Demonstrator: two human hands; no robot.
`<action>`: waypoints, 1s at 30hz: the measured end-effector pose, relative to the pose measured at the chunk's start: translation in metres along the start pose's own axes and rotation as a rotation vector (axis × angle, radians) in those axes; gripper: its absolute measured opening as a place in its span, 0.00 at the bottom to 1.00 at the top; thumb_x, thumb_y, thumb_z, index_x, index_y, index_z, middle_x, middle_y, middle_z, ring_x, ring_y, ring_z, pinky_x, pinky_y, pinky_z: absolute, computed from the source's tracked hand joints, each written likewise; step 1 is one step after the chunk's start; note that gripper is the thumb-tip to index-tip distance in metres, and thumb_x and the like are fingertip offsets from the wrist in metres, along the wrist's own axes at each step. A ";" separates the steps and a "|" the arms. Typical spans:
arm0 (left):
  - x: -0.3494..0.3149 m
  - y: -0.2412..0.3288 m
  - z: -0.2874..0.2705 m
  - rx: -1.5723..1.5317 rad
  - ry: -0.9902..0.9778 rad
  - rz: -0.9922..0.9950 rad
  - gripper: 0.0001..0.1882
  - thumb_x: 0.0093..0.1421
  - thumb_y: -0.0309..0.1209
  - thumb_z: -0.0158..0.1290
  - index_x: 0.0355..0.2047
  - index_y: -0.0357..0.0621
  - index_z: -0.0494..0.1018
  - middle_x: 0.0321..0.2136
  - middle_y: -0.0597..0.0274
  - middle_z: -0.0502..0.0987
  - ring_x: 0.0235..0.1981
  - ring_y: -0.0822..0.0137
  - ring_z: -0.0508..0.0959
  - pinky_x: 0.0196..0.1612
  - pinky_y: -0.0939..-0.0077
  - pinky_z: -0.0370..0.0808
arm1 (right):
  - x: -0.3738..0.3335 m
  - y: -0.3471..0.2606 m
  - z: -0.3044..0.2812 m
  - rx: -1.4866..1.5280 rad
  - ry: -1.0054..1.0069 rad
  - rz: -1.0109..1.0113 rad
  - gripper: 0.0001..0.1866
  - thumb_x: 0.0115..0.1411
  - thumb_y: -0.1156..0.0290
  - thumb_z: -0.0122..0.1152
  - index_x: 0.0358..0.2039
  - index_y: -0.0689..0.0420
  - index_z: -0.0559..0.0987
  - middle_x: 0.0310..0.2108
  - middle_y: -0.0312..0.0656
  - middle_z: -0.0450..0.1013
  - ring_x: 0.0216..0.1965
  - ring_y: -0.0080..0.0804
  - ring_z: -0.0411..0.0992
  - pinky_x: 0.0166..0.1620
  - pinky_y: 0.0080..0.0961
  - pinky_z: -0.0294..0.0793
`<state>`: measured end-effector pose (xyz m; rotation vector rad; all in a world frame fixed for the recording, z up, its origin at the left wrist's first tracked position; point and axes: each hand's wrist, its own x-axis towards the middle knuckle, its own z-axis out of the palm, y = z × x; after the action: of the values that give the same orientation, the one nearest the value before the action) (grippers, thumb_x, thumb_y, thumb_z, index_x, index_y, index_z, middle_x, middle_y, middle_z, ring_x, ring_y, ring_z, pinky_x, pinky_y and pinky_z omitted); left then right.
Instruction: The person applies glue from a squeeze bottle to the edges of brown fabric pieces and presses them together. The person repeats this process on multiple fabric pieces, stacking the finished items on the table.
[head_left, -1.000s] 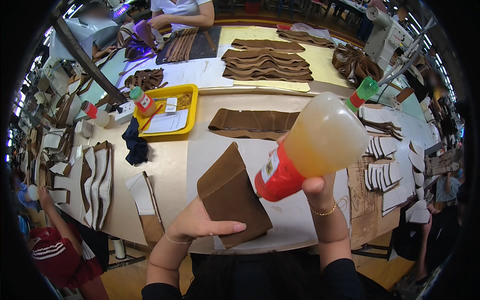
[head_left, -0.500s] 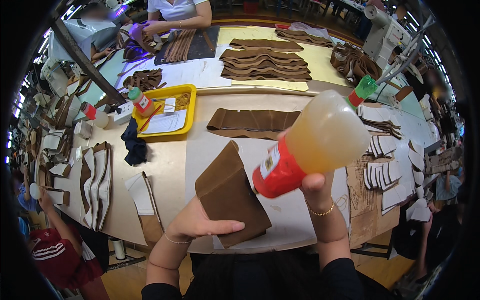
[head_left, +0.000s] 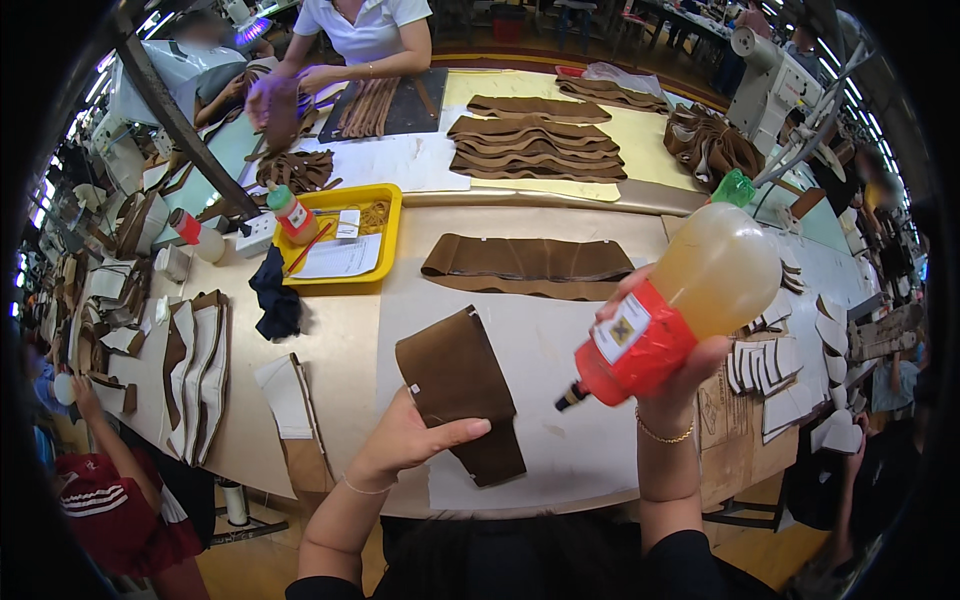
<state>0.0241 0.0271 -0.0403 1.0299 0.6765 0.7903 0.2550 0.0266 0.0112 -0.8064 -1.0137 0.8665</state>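
My left hand [head_left: 420, 436] holds a brown leather piece [head_left: 458, 370] at its near part, thumb on top and fingers underneath. Small white marks show on the piece's edges. In my right hand [head_left: 690, 375] is a squeeze bottle [head_left: 722, 265] of cloudy yellowish liquid, wrapped in red tape with a label. It is tipped so that its black nozzle points down and left, apart from the leather. Beyond both hands, a long folded brown leather band [head_left: 525, 258] lies on the white sheet [head_left: 590, 440].
A yellow tray [head_left: 392, 235] holds another bottle [head_left: 290, 213], paper and a red pen. Dark cloth [head_left: 275, 293] lies beside it. White-backed leather pieces [head_left: 200, 370] sit at left, white pieces [head_left: 765, 365] on cardboard at right. Across the table a person handles leather near stacked brown strips [head_left: 535, 147].
The bottle in my right hand has moved right, its nozzle away from the leather piece. My left hand has turned the piece slightly. The person across has shifted their hands.
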 end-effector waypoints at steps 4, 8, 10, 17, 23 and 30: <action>-0.003 0.012 0.009 0.008 -0.021 -0.054 0.22 0.51 0.24 0.59 0.47 0.36 0.67 0.40 0.63 0.74 0.42 0.73 0.72 0.47 0.75 0.69 | 0.007 0.008 0.002 -0.137 -0.090 -0.019 0.50 0.42 0.30 0.55 0.50 0.63 0.62 0.42 0.46 0.66 0.39 0.35 0.73 0.39 0.31 0.78; -0.007 0.020 0.013 -0.007 -0.044 -0.074 0.23 0.50 0.24 0.59 0.47 0.36 0.67 0.41 0.62 0.74 0.42 0.73 0.72 0.47 0.75 0.69 | 0.011 0.006 0.011 -0.233 -0.160 -0.017 0.51 0.38 0.33 0.61 0.50 0.65 0.62 0.43 0.48 0.67 0.40 0.38 0.72 0.41 0.33 0.77; -0.009 0.024 0.014 -0.001 -0.030 -0.076 0.23 0.50 0.24 0.59 0.47 0.36 0.67 0.41 0.62 0.74 0.42 0.72 0.72 0.47 0.75 0.69 | 0.014 0.008 0.016 -0.266 -0.200 -0.015 0.51 0.38 0.34 0.62 0.50 0.65 0.62 0.43 0.49 0.67 0.41 0.38 0.72 0.41 0.33 0.77; -0.009 0.025 0.015 -0.036 -0.007 -0.049 0.22 0.50 0.22 0.58 0.46 0.36 0.67 0.40 0.61 0.74 0.42 0.72 0.73 0.47 0.75 0.70 | 0.004 0.005 0.012 -0.277 -0.278 0.038 0.53 0.35 0.32 0.62 0.50 0.64 0.62 0.43 0.48 0.67 0.40 0.37 0.72 0.41 0.33 0.77; -0.008 0.026 0.015 -0.073 -0.014 -0.076 0.21 0.51 0.21 0.57 0.46 0.36 0.67 0.40 0.61 0.74 0.43 0.71 0.73 0.47 0.74 0.70 | 0.003 0.012 0.010 -0.252 -0.204 0.049 0.55 0.32 0.30 0.62 0.50 0.63 0.62 0.43 0.46 0.67 0.40 0.37 0.73 0.41 0.33 0.77; -0.009 0.025 0.016 -0.117 -0.019 -0.049 0.22 0.52 0.21 0.56 0.48 0.35 0.66 0.42 0.60 0.73 0.44 0.70 0.72 0.48 0.74 0.69 | -0.006 0.018 -0.001 -0.283 -0.221 0.141 0.55 0.29 0.30 0.64 0.49 0.62 0.63 0.43 0.45 0.66 0.40 0.38 0.73 0.41 0.36 0.77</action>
<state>0.0260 0.0193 -0.0101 0.9105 0.6291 0.7676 0.2507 0.0289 -0.0066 -1.0474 -1.3058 0.9603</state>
